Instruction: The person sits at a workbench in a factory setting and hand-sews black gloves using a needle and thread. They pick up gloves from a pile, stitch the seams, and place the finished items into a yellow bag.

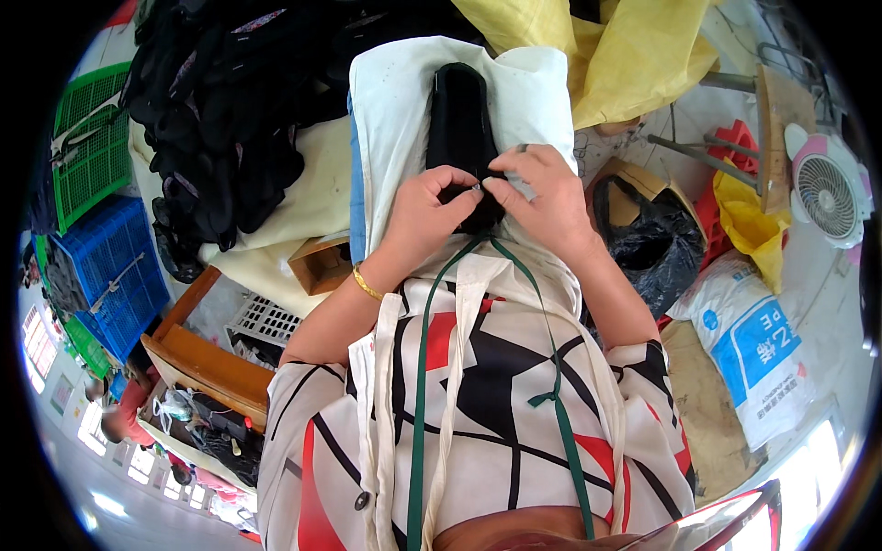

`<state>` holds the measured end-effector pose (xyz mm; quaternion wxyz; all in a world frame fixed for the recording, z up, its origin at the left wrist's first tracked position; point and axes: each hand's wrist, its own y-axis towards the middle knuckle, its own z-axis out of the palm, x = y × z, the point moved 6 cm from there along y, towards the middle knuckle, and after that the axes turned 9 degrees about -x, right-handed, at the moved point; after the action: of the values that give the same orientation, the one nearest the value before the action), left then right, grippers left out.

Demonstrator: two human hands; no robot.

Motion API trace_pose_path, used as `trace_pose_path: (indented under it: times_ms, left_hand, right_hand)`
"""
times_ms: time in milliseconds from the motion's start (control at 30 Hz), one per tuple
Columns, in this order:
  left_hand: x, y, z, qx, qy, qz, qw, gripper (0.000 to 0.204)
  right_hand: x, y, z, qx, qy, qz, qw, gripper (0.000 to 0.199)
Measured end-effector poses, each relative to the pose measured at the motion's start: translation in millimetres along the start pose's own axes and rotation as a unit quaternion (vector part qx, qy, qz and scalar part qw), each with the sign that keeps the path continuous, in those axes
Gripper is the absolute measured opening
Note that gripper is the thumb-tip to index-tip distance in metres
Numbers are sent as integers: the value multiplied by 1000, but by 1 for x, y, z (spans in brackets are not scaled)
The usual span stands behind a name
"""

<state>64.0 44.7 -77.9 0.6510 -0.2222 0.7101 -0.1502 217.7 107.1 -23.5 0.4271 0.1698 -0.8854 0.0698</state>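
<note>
Across the white cloth (390, 101) over my lap lies a long, narrow black fabric piece (459, 110), rounded at its far end and shaped like a shoe or slipper. My left hand (427, 209), with a gold bracelet on the wrist, pinches thumb to forefinger at the near part of the piece. Facing it, my right hand (537, 197) wears a ring and is also in a pinch there, its fingertips almost meeting the left ones. A tiny pale speck shows between the fingertips, too small to name. The near end of the black piece is partly hidden by both hands.
A heap of similar black pieces (207, 101) lies at the far left, by green (92, 138) and blue crates (110, 275). Yellow sheeting (597, 55) hangs at the far right. Rightward are a black bag (634, 262), a white sack (749, 349) and a fan (830, 188).
</note>
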Motion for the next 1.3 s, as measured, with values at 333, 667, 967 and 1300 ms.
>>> trace_pose_path:
  times_ms: [333, 667, 967, 1300]
  left_hand:
    - [-4, -10, 0, -15, 91, 105, 990, 16]
    - [-22, -25, 2, -49, 224, 347, 909, 15]
    - [-25, -23, -5, -53, 251, 382, 888, 18]
    - [-29, -32, -5, -55, 308, 450, 837, 22]
  right_hand:
    - [49, -20, 6, -78, 15, -317, 945, 10]
    - [-18, -34, 24, 95, 538, 272, 792, 19]
    - [-13, -26, 9, 50, 504, 211, 836, 11]
    - [-20, -5, 16, 112, 3, -22, 993, 11]
